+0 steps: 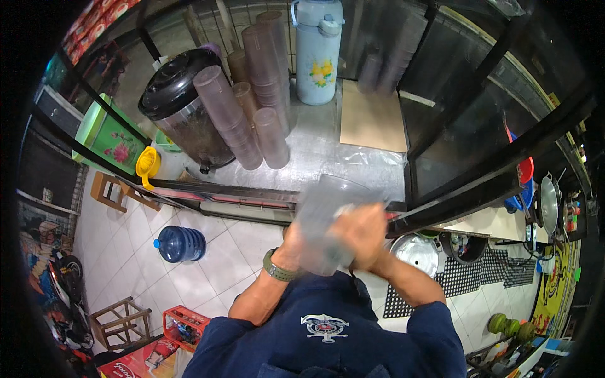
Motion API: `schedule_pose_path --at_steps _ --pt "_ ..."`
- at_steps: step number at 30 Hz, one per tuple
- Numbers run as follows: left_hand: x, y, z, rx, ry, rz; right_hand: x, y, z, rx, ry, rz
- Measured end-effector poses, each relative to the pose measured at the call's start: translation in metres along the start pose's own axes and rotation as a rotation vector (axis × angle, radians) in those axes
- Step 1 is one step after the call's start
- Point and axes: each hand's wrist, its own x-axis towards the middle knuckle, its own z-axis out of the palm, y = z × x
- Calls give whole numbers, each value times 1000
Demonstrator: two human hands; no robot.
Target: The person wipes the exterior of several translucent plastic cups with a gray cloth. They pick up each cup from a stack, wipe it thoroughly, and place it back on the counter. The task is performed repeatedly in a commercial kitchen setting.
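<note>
My left hand (290,248), below a green watch strap, is shut around a clear plastic cup or jar (315,208). The container is tilted and blurred by motion, its wide rim pointing up and away from me. Against its right side is my right hand (363,231), fingers curled and strongly blurred. A small whitish patch shows by those fingers; whether it is a cloth cannot be told. Just beyond my hands lies the metal counter top (307,165). A single plastic cup (272,137) stands upside down there beside a tall stack of cups (229,118).
A lidded dark drink container (184,104), a pale blue pump thermos (319,56) and a brown board (373,118) stand on the counter. A yellow citrus juicer (148,163) sits at its left edge. Black frame bars (472,175) border the right. A water jug (182,243) lies on the floor.
</note>
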Motion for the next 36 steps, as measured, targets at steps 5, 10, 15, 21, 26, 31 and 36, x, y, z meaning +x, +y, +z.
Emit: schedule_pose_path --at_steps 5,10,15,21,26,31,36 --pt "3 33 8 -338 -101 -192 -8 2 0 82 -100 -252" --pt "8 10 4 -452 -230 -237 -5 0 -2 2 -21 -4" --pt "7 35 2 -346 -116 -366 -24 19 5 113 -103 -190" --pt "1 10 7 -82 -60 -71 -12 -14 -3 56 -127 -80" --pt "-9 28 12 -184 -77 -306 -15 10 -6 59 -16 -67" --pt "5 5 -8 -756 -314 -424 -17 -14 -8 -17 -117 -82" --pt "-7 20 6 -252 -82 -308 -17 10 -7 65 -32 24"
